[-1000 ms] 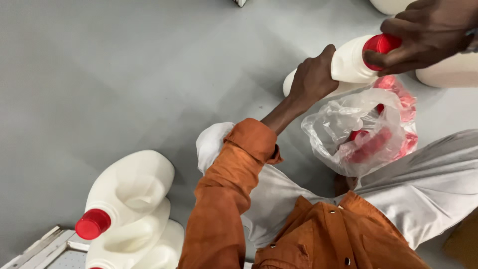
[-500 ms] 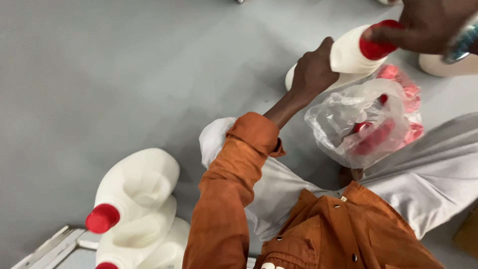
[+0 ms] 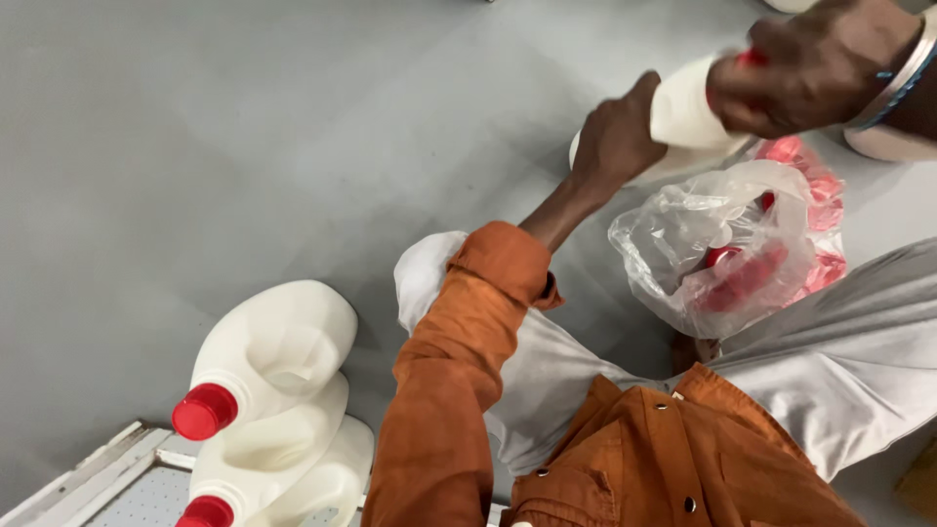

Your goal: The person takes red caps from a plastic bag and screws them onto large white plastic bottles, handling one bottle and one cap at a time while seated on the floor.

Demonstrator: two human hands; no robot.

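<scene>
While a smooth grey floor [image 3: 195,146] fills most of the view, we note a pale grated panel [image 3: 117,483] at its lower left. Our left hand [image 3: 613,137] is closed around the body of a white plastic jug [image 3: 683,112], held tilted above the floor. Our right hand [image 3: 810,63] is clenched over its red screw cap [image 3: 752,59]. Just below lies a clear plastic bag of red caps [image 3: 727,249]; capped white jugs [image 3: 273,390] rest lower left.
</scene>
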